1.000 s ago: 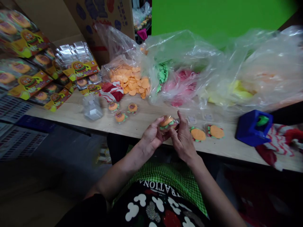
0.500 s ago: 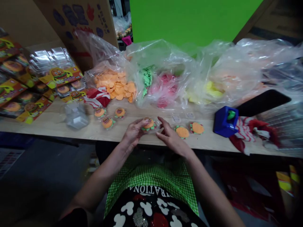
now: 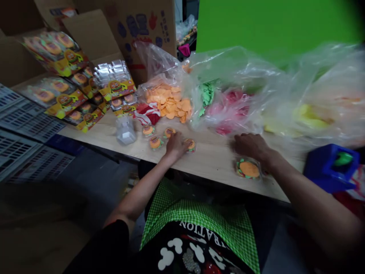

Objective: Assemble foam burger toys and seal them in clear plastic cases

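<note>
My left hand (image 3: 176,146) is low over the table, its fingers closed at the left edge of a toy burger (image 3: 190,145) in a clear shell. Three more packed toy burgers lie to its left, one of them a burger (image 3: 155,142) near the table edge. Farther right, my right hand (image 3: 250,146) bends down to the tabletop with fingers curled; the fingertips are hidden and somewhat blurred. Just below it lies a toy burger (image 3: 248,168) with its plain orange top up. My right forearm partly covers another piece beside that burger.
Bags of orange pieces (image 3: 168,101), green pieces (image 3: 207,95), pink pieces (image 3: 234,104) and yellow pieces (image 3: 312,116) line the back. Boxed burgers (image 3: 68,99) are stacked left, near clear plastic shells (image 3: 125,130) and a red-striped cloth (image 3: 147,113). A blue tape dispenser (image 3: 327,167) stands right.
The view has swung left. My left hand has brought its toy burger leftward, down beside the other packed burgers. My right hand has left that burger and reached to the right.
</note>
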Demonstrator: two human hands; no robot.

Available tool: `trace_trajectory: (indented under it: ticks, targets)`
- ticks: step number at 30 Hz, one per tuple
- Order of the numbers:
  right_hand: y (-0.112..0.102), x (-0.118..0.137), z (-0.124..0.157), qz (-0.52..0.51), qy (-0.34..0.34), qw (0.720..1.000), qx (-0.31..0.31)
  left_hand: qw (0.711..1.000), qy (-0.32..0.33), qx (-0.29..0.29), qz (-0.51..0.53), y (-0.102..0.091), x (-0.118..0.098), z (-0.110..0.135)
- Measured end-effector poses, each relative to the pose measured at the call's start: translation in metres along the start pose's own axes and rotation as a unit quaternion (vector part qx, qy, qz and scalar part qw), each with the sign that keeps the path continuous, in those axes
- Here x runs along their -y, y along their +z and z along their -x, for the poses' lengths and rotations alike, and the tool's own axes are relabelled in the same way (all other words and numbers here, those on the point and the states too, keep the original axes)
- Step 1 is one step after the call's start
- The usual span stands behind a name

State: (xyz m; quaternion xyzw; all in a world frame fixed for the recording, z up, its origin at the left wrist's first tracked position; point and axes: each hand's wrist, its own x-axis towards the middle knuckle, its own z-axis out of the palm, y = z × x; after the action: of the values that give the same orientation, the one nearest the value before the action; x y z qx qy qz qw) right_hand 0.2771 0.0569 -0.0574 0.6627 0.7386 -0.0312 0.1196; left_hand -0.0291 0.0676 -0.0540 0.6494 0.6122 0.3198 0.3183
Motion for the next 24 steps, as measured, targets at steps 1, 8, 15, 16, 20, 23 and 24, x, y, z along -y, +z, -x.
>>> trace_trajectory:
  ticks: [1,8,15,16,20,23,24]
  targets:
    - [-0.003,0.001,-0.001,-0.006,-0.001,1.000,-0.002,1.000,0.024,-0.017,-0.004,0.004,-0.002,0.010]
    - [-0.019,0.026,-0.008,-0.035,0.021,0.998,-0.037,0.927,-0.162,0.174,0.290,0.063,-0.011,0.082]
    - [-0.016,0.081,0.041,-0.074,0.036,0.974,-0.210,0.847,-0.246,0.147,0.448,0.079,-0.029,0.069]
    - [-0.011,0.086,0.051,-0.095,0.024,0.968,-0.230,0.850,-0.243,0.144,0.444,0.079,-0.029,0.067]
    - [0.025,0.098,0.089,-0.205,-0.024,0.933,-0.295,0.888,-0.226,0.132,0.377,0.082,-0.030,0.064]
    - [0.054,0.107,0.109,-0.280,-0.081,0.900,-0.324,0.906,-0.194,0.138,0.351,0.084,-0.035,0.066]
    - [0.060,0.109,0.113,-0.305,-0.096,0.890,-0.325,0.905,-0.193,0.136,0.353,0.084,-0.036,0.067]
